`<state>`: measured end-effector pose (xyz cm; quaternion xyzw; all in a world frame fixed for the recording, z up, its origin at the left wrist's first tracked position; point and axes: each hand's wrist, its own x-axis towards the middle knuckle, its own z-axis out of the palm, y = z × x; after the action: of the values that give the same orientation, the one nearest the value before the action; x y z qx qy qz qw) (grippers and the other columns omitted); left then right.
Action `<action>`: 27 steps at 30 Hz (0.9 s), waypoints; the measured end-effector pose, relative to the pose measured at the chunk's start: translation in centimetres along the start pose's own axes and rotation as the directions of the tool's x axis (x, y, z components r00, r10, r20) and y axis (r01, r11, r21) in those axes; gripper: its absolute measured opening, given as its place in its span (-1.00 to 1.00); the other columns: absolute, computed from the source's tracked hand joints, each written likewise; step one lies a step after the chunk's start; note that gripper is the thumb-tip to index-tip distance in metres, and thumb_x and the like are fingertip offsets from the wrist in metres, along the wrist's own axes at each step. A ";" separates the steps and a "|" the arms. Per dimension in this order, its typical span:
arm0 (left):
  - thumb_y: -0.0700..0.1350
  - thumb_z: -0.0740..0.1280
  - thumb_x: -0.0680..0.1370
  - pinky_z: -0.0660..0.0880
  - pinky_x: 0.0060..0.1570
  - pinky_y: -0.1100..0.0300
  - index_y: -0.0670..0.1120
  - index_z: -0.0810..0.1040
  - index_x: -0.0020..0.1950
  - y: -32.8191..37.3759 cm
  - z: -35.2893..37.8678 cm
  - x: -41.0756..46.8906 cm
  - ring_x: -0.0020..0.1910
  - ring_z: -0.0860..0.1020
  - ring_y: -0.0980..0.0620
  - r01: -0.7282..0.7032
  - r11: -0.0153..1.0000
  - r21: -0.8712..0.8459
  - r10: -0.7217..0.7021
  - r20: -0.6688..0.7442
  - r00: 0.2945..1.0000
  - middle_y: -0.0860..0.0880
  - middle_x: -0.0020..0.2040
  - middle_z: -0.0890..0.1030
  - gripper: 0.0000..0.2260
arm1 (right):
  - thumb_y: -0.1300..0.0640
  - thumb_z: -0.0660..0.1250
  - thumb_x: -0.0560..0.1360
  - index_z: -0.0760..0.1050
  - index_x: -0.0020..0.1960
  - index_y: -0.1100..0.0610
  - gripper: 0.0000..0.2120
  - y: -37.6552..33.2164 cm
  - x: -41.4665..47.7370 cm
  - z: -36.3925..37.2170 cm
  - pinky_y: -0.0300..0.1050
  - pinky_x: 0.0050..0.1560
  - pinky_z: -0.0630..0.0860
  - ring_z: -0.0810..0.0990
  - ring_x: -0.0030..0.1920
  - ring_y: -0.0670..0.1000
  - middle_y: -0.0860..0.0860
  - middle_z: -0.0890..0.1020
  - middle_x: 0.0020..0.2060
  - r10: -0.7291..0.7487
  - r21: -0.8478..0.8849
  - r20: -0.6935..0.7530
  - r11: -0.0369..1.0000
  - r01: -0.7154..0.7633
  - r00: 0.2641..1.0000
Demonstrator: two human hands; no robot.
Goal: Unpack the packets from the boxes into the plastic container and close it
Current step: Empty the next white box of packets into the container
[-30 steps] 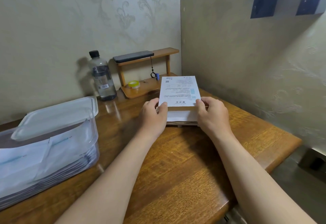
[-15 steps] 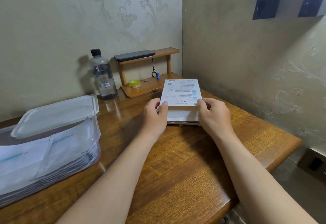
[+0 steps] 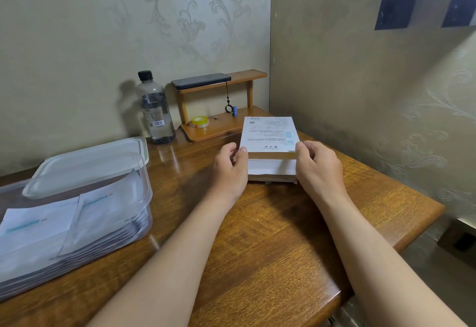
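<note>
Little has been shifted since the earlier frames: the same near corners of the box (image 3: 269, 133) are held, and only a slight drift of the view can be made out.

From the head view, the box is seen lying flat on the table (image 3: 270, 236), far right of centre and near the corner of the walls. Its printed white top faces up and its long axis runs away from the person. A thinner flat layer is seen beneath it; whether that is a second box cannot be told. The near left corner is pinched by the left hand (image 3: 229, 169), thumb laid on the top edge. The near right corner is taken the same way by the right hand (image 3: 319, 169). Each grip is clamped on the box, which lies directly between the two.

The plastic container (image 3: 149, 198) stands well apart to the left, so it is nearer the left hand. Flat white packets (image 3: 51, 226) are already stacked in it, and its lid (image 3: 85, 164) is propped loosely across its far end, not pressed shut.

The box is judged to be about to be opened at its near end. Its contents will then have to be carried leftward across the table.

Behind are seen a bottle (image 3: 155, 113) and a small wooden shelf (image 3: 221, 127) bearing a phone (image 3: 201, 81) and a tape roll (image 3: 200, 122).
</note>
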<state>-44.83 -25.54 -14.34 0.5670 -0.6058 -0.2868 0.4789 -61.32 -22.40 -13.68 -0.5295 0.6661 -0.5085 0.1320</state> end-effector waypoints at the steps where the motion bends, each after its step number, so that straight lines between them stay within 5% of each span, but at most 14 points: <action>1: 0.02 0.19 0.71 0.36 0.19 0.26 -0.10 0.33 0.56 -0.1 -0.1 0.0 0.41 0.42 0.03 0.002 1.000 -0.008 -0.002 -0.002 1.000 -0.07 0.48 0.45 -0.56 | 0.02 0.11 0.66 0.56 0.11 0.22 -0.65 0.0 -0.1 0.0 -0.03 -0.06 0.37 0.47 -0.07 0.01 0.04 0.57 -0.13 0.000 0.005 -0.002 1.000 0.000 1.000; 6: 0.02 0.21 0.69 0.40 0.14 0.21 -0.07 0.33 0.53 0.0 -0.2 -0.6 0.29 0.43 0.08 0.007 1.000 -0.028 -0.008 -0.049 0.999 -0.06 0.42 0.47 -0.57 | -0.01 0.13 0.63 0.55 0.21 0.16 -0.65 -0.1 -0.2 0.0 -0.05 0.13 0.41 0.50 0.15 0.04 0.05 0.59 0.09 -0.015 0.008 -0.122 1.000 0.016 0.992; 9: 0.02 0.23 0.68 0.41 0.13 0.21 -0.06 0.33 0.50 0.2 -0.5 -1.2 0.28 0.45 0.07 0.005 1.000 0.011 -0.004 -0.095 0.995 -0.06 0.41 0.46 -0.59 | -0.01 0.13 0.54 0.54 0.02 0.14 -0.70 -0.6 -0.9 -0.4 0.14 0.14 0.45 0.50 0.04 0.07 0.06 0.57 -0.03 -0.145 -0.041 -0.291 0.989 0.139 0.946; 11: 0.02 0.24 0.67 0.44 0.15 0.19 -0.05 0.36 0.47 0.3 -1.1 -2.2 0.30 0.46 0.04 -0.021 0.997 0.072 0.029 -0.114 0.993 -0.04 0.40 0.47 -0.61 | 0.00 0.12 0.51 0.53 -0.03 0.17 -0.70 -1.3 -1.4 -0.5 0.08 0.07 0.44 0.51 -0.02 0.10 0.09 0.58 -0.08 -0.227 -0.094 -0.328 0.974 0.207 0.917; 17: -0.06 0.30 0.63 0.34 -0.05 0.51 -0.05 0.45 0.37 1.6 -5.2 -5.7 0.19 0.49 0.12 -0.251 0.945 0.211 0.275 -0.092 0.957 -0.01 0.28 0.55 -0.69 | 0.10 0.19 0.61 0.52 0.09 0.23 -0.77 -4.9 -3.6 0.2 -0.39 -0.21 0.33 0.51 -0.08 -0.02 0.12 0.62 -0.02 -0.304 0.009 -0.186 0.950 0.311 0.934; 22: -0.18 0.33 0.59 0.55 0.04 0.24 -0.14 0.56 0.23 3.4 -11.5 -6.7 0.04 0.56 0.05 -0.343 0.915 0.214 0.385 -0.201 0.901 -0.05 0.09 0.61 -0.78 | 0.18 0.23 0.60 0.52 0.08 0.18 -0.88 -11.1 -6.6 2.8 -0.45 -0.25 0.35 0.53 -0.17 -0.03 0.02 0.60 -0.13 -0.382 0.127 -0.092 0.911 0.391 0.920; 27: -0.23 0.34 0.55 0.52 -0.04 0.24 -0.15 0.60 0.14 2.8 -18.4 -7.9 -0.07 0.57 0.03 -0.335 0.899 0.284 0.414 -0.294 0.862 -0.02 -0.03 0.62 -0.82 | 0.16 0.24 0.59 0.52 0.07 0.15 -0.88 -16.9 -9.5 5.9 -0.46 -0.24 0.37 0.51 -0.20 -0.13 -0.03 0.57 -0.17 -0.458 0.188 0.048 0.877 0.443 0.887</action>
<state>-30.11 -13.80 -6.88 0.5293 -0.6391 -0.0135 0.5579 -43.59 -16.31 -5.95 -0.6791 0.4713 -0.5563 0.0854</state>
